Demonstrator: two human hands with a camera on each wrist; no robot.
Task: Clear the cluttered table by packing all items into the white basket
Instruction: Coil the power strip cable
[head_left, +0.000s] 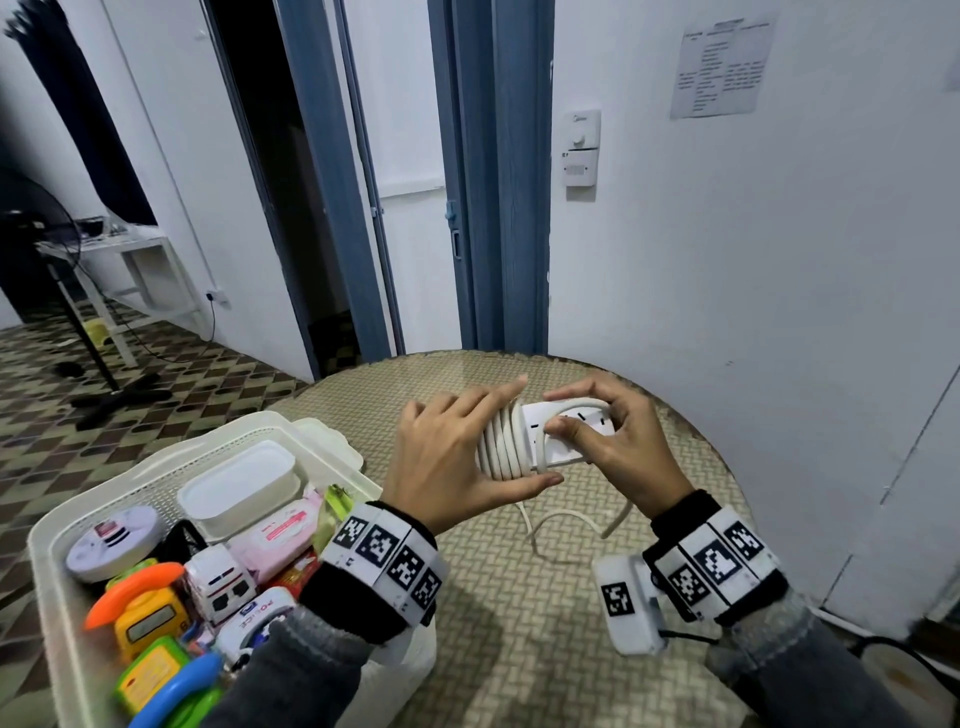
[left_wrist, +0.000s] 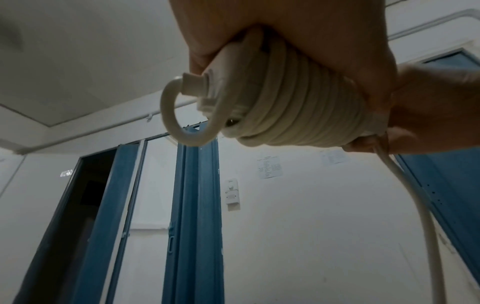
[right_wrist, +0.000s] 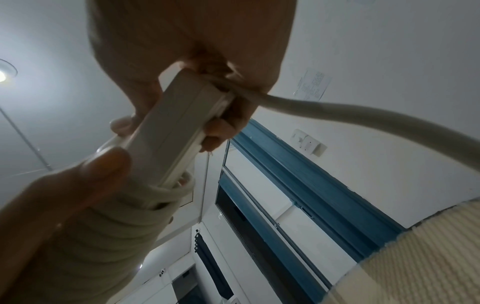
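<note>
White power strip (head_left: 563, 434) is held above the table's far edge (head_left: 675, 415), long axis running left to right between both hands: the left hand (head_left: 447, 457) cups its coiled cord (head_left: 501, 447), the right hand (head_left: 618, 441) pinches the bare end, and the white basket (head_left: 156, 462) lies leftward at the table's left edge.

- white power strip (head_left: 569, 434) with a cream cord (head_left: 501, 441)
- white basket (head_left: 57, 525)
- tan woven table (head_left: 519, 597)
- blue door frames (head_left: 498, 182)
- black-and-white checked wristbands (head_left: 387, 553)
</note>
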